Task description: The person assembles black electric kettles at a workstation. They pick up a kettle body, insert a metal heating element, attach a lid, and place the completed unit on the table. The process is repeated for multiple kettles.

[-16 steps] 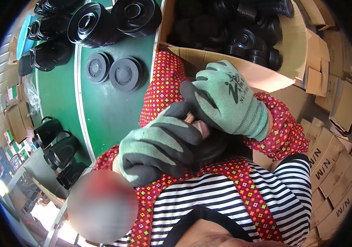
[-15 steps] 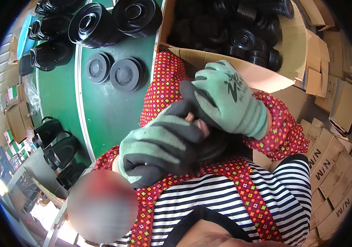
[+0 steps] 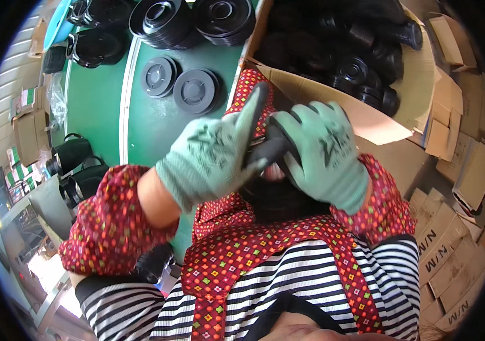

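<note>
Both my hands wear pale green gloves with dark coated fingers and meet over my lap. My left hand [image 3: 214,156] has its index finger stretched up and its thumb out towards the right hand. My right hand [image 3: 325,153] is curled, its fingertips bent down around the upper side of a black round part [image 3: 279,202]. That part rests in my lap against the red patterned apron, mostly covered by the gloves. A small reddish-white thing [image 3: 273,172] shows between my hands; its kind is hard to make out.
On the green table [image 3: 157,131] lie dark grey discs [image 3: 195,91] and stacks of black round parts [image 3: 224,20]. An open cardboard box [image 3: 339,96] of black parts stands at the far right. Several flattened cartons [image 3: 452,256] are stacked on the right.
My left hand has swung up and left off the part, its index finger now stretched out. My right hand has come down slightly, and the view has shifted.
</note>
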{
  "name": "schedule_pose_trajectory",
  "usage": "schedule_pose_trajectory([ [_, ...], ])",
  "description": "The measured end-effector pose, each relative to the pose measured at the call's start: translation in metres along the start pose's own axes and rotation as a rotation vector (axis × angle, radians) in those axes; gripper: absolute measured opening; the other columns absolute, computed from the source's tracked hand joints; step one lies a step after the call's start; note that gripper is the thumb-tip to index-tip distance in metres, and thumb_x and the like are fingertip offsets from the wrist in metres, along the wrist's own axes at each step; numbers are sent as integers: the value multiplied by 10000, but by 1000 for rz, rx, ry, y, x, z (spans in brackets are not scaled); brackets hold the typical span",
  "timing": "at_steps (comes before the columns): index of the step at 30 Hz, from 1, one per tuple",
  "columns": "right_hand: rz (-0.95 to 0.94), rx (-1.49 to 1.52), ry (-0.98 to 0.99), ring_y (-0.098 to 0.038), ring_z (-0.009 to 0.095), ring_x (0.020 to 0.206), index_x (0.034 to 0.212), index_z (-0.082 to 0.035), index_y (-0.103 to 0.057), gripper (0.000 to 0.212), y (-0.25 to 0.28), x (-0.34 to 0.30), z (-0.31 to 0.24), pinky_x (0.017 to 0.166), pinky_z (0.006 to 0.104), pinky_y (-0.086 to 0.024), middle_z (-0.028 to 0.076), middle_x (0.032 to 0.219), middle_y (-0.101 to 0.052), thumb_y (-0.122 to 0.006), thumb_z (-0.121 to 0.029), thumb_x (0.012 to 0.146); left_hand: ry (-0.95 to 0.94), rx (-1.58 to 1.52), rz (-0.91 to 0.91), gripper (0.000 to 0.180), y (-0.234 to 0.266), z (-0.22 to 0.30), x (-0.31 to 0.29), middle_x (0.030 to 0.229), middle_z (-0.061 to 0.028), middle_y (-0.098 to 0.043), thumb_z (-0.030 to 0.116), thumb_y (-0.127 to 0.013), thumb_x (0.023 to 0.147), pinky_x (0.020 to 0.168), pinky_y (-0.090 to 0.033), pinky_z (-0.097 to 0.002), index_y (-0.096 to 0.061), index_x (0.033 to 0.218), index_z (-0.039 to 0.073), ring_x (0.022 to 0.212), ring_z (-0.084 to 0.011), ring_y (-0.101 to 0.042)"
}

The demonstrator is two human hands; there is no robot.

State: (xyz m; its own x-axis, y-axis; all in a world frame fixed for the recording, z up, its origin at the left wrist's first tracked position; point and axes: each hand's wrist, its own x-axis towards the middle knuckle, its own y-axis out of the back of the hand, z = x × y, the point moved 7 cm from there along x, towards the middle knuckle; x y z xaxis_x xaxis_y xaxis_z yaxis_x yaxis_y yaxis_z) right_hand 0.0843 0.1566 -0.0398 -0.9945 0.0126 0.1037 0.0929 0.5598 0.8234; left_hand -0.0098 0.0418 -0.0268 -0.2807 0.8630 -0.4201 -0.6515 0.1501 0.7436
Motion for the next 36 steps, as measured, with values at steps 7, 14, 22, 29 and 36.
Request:
schedule_pose_trajectory([
  [7, -169, -319, -54, -590, 253, 856, 1443, -20, -609, 565, 21, -16, -28, 751, 421, -469, 91, 980, -577, -660, -296, 953, -400, 27, -11, 645, -22, -32, 42, 1071, -203, -739, 267, -757, 736, 812, -585, -449, -662, 1325, 21, 924, -402, -731],
  [14, -227, -496, -183, -596, 264, 910, 1528, -6, -540, 676, 27, -21, -41, 809, 413, -506, 109, 1083, -563, -681, -220, 902, -641, -17, 105, 666, -41, -39, 74, 1088, -147, -757, 455, -809, 722, 891, -578, -457, -698, 1263, 84, 1008, -360, -733],
  [22, 20, -123, -61, -682, 326, 1092, 1417, -26, -629, 516, 45, -17, -19, 954, 420, -543, 150, 1193, -690, -683, -87, 908, -641, 0, 353, 454, -10, -33, 47, 972, -181, -740, 257, -797, 726, 751, -565, -456, -743, 1122, 43, 843, -413, -704],
  [29, 298, 478, -55, -620, 281, 1325, 1424, -11, -624, 452, 63, -58, 10, 1093, 376, -500, 148, 1417, -634, -702, -77, 983, 105, -320, 745, 203, -35, -173, -84, 914, -190, -747, 42, -753, 895, 759, -580, -386, -763, 1095, 8, 801, -315, -758],
  [36, 304, 252, 134, -662, 389, 1064, 1246, -19, -681, 649, -2, -64, -21, 969, 472, -539, 186, 1169, -683, -928, -314, 724, 386, 147, 699, 187, -125, -212, -184, 793, -143, -661, 251, -831, 877, 657, -521, -445, -702, 890, 116, 718, -361, -653],
])
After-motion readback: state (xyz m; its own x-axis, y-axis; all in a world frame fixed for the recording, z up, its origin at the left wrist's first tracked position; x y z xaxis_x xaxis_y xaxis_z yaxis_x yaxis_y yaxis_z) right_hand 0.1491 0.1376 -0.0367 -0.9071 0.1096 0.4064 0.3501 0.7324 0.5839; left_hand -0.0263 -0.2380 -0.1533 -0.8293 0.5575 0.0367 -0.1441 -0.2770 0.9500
